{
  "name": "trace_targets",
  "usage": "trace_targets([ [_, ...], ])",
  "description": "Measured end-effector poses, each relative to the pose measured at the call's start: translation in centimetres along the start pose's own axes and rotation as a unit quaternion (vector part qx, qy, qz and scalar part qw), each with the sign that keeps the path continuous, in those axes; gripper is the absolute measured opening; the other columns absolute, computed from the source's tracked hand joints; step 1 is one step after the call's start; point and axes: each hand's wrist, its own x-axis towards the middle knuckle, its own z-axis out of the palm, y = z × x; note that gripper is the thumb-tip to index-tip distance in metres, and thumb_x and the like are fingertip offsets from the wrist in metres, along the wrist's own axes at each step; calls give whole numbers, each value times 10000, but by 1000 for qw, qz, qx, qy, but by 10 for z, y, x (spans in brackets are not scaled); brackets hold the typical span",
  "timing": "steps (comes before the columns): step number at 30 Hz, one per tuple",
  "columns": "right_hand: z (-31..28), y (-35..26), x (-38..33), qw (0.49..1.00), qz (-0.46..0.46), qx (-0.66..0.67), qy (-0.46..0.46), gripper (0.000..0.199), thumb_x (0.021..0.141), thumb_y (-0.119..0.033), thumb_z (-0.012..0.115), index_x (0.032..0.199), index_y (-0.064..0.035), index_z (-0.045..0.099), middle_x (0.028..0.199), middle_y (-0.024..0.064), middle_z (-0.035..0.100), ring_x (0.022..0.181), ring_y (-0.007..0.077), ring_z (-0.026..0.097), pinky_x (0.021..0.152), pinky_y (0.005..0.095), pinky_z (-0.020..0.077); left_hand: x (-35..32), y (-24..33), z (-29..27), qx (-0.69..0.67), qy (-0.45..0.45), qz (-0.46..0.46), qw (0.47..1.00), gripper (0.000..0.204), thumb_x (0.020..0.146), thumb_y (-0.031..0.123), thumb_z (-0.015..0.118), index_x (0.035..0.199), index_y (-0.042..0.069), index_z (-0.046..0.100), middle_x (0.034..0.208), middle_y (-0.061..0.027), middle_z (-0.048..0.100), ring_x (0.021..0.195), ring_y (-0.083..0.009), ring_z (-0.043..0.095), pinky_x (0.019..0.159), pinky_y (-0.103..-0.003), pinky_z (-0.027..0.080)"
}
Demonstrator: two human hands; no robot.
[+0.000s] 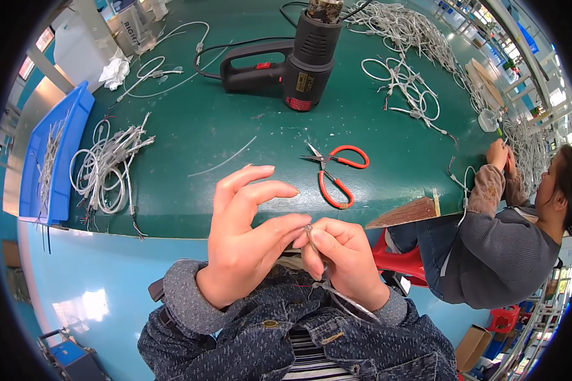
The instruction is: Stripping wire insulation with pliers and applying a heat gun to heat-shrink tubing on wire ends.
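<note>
The green tabletop (235, 127) stretches away beyond the fingers, its near edge just above them. A second person (502, 247) in a grey sleeve sits far off to the right of the fingers, with their own hands up at the tabletop's edge among more cable. The black heat gun (299, 63) lies well beyond the fingers, its body toward the right and its handle pointing left. A blue tray (63, 146) sits far to the left, and a bundle of coiled grey wires (108, 165) lies between the tray and the fingers, well apart from them. The red-handled scissors (333, 171) lie just beyond and slightly right of the fingers, the nearest loose tool, closer to the right hand.

Both hands meet in front of the body, short of the tabletop edge. The left hand (248, 235) has thumb and forefinger pressed on the wire end, its other fingers spread upward. The right hand (343, 254) is curled, its fingers pinching the thin grey wire (337, 298) close below the tip. The wire's small end piece (308, 230) sits right between the two sets of fingertips. From there the wire's long axis runs down and to the right, passing under the right hand toward the lap.
</note>
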Motion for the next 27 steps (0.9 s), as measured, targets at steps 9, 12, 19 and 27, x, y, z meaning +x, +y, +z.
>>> trace_targets([
  [9, -1, -2, 1, 1000, 22, 10, -14, 278, 976, -187, 450, 906, 44, 589, 572, 41, 527, 495, 94, 456, 485, 227, 351, 2, -7, 0, 66, -49, 60, 995, 175, 612, 96, 736, 771, 93, 660, 1017, -68, 597, 1109, -310, 484, 978, -531, 390],
  [12, -2, -2, 2, 999, 31, 7, -19, 275, 975, -185, 452, 903, 42, 588, 572, 39, 526, 495, 93, 455, 485, 226, 350, 4, -10, 1, 72, -73, 66, 993, 158, 629, 68, 721, 745, 68, 614, 1031, -79, 585, 1113, -312, 483, 983, -542, 378],
  [19, -3, -1, 4, 1000, 21, 4, -16, 270, 976, -175, 441, 874, 38, 572, 560, 35, 501, 486, 98, 443, 477, 228, 346, 3, -2, 9, 89, -64, 17, 994, 161, 648, 16, 688, 753, 54, 572, 1050, -90, 556, 1116, -329, 479, 991, -559, 360],
  [27, -4, 1, 2, 999, 29, 32, -18, 269, 980, -171, 426, 868, 33, 562, 559, 39, 494, 480, 99, 430, 472, 234, 344, 2, -11, 12, 100, 9, -13, 995, 176, 648, 28, 687, 787, 52, 581, 1034, -81, 556, 1088, -313, 496, 946, -507, 393],
])
